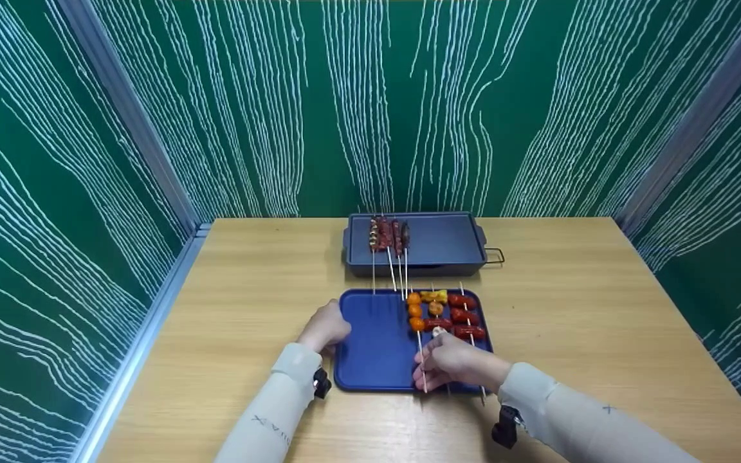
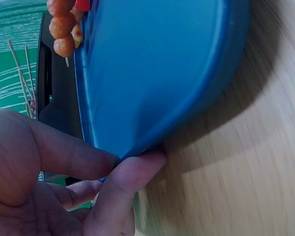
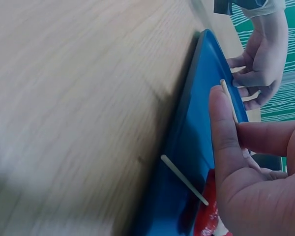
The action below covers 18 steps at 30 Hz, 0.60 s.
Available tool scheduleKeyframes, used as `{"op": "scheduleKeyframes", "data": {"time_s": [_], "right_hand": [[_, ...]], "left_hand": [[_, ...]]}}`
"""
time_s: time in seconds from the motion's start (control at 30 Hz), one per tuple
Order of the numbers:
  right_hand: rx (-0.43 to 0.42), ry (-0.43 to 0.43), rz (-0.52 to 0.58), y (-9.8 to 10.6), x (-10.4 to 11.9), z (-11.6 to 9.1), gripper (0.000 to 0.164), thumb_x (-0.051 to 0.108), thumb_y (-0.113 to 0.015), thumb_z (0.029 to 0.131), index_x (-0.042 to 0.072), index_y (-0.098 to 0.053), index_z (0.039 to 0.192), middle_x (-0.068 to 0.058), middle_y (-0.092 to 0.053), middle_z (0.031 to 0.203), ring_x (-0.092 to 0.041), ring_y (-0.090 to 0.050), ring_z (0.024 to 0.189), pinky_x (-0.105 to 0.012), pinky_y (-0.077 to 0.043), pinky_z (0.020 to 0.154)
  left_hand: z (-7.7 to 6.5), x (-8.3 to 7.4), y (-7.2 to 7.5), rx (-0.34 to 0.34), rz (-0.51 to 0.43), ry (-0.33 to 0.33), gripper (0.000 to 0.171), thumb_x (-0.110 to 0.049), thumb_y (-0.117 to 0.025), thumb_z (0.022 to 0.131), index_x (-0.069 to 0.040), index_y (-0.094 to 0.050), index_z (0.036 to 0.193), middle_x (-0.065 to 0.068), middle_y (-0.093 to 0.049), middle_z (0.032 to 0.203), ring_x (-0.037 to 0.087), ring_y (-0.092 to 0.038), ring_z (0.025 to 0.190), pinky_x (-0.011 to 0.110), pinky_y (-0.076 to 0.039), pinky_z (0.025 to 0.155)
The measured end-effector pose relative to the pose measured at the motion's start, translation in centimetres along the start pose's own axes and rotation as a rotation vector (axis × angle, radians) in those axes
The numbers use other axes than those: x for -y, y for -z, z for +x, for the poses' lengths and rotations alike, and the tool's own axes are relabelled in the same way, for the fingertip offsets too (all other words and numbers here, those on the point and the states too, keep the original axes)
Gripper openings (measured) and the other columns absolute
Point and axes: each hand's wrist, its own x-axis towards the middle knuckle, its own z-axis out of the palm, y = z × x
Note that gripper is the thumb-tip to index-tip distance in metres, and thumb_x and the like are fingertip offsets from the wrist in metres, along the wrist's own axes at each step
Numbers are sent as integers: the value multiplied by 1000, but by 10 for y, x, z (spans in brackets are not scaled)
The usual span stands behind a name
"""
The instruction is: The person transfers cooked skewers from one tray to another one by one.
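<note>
Left hand (image 1: 327, 326): thumb and finger pinching left rim of blue rectangular tray (image 1: 370, 341). Beyond it, four reddish-brown skewers (image 1: 384, 236) on dark grey rectangular grill (image 1: 444, 238). Orange-ball skewer (image 1: 416, 311) over tray's right half, its wooden stick pinched by right hand (image 1: 449, 360). Farther right, glossy red sausage skewer (image 1: 465, 316) on tray.

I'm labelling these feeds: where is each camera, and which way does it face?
Head: worn there, facing forward and down at the blue tray and grill; left hand, right hand and sleeves show.
Left wrist: on that wrist, facing the left hand pinching the tray rim.
Right wrist: on that wrist, facing the right hand pinching a skewer stick.
Both wrist views share the tray and left hand.
</note>
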Motion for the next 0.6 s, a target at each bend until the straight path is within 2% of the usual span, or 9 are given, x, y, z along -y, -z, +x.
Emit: {"op": "scheduleKeyframes", "data": {"time_s": [0.2,0.43,0.6], "right_hand": [[-30,-15,26,-2,-3,5,14,-12,-50,99,-7,-61,107,-19,-76,88,-21,-75,70,-33,-70,67],[-60,-25,42,-5,-3,6,15,-12,-50,97,-7,-61,106,-19,-75,85,-21,-75,67,-34,-70,66],[-103,-46,28,-7,-2,6,14,-8,-49,100,-8,-62,106,-18,-75,82,-22,-73,64,-34,-69,63]], "left_hand": [[4,3,-1,5,-17,-11,59,-3,-51,95,11,-46,152,34,-64,131,27,-68,60,30,-53,37],[1,1,-1,-5,-24,-3,57,-1,-52,95,9,-48,151,32,-65,129,25,-63,53,29,-47,34],[0,3,-3,-9,-20,-16,58,0,-51,94,10,-48,151,31,-66,127,22,-59,52,28,-46,33]]}}
